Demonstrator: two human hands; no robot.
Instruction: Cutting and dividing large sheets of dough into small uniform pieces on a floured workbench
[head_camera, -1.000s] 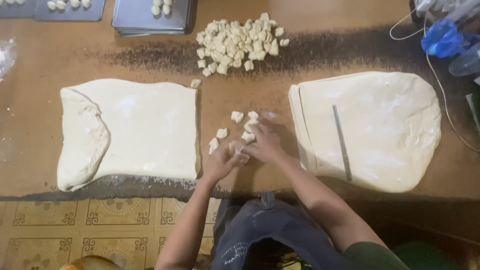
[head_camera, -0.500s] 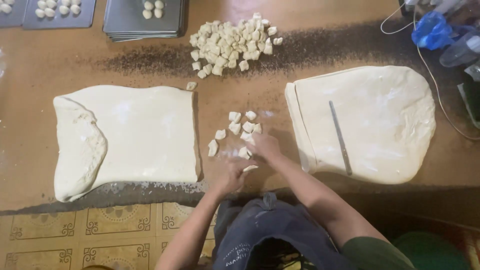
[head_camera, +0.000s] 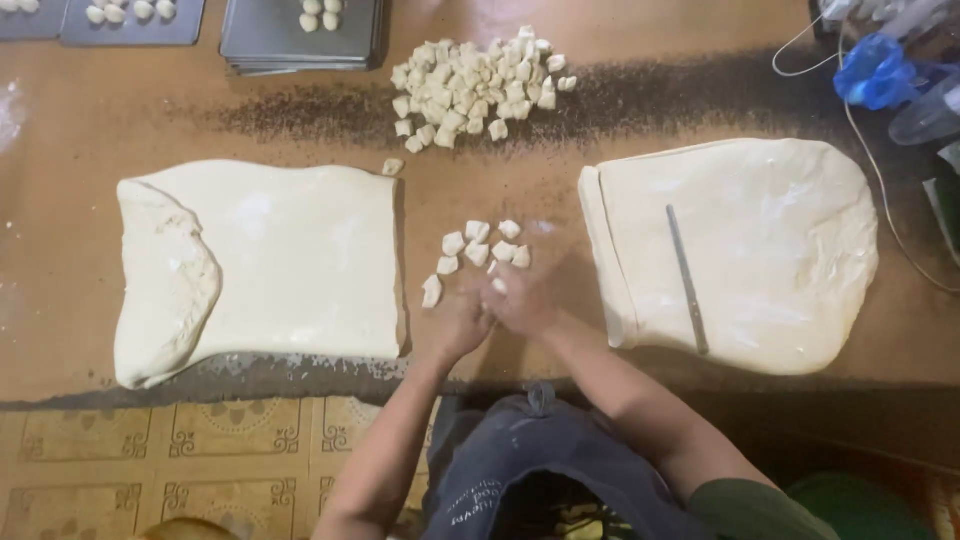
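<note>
bakery | dough sheets (head_camera: 270, 260) | baking trays (head_camera: 300, 35) | floured table (head_camera: 480, 190)

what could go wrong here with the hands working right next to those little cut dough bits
The left hand and right hand are pressed together beside the small loose white dough cubes, so a stray sweep might scatter them. The long thin metal blade lies bare on the right flat pale dough sheet, near the right forearm, which might brush it.

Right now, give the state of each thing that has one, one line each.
left hand: pressed against the right hand, grip hidden
right hand: closed over dough pieces
left dough sheet: flat, left edge folded
right dough sheet: flat, knife on it
dough pieces: cut, loose
trays: partly filled
</note>
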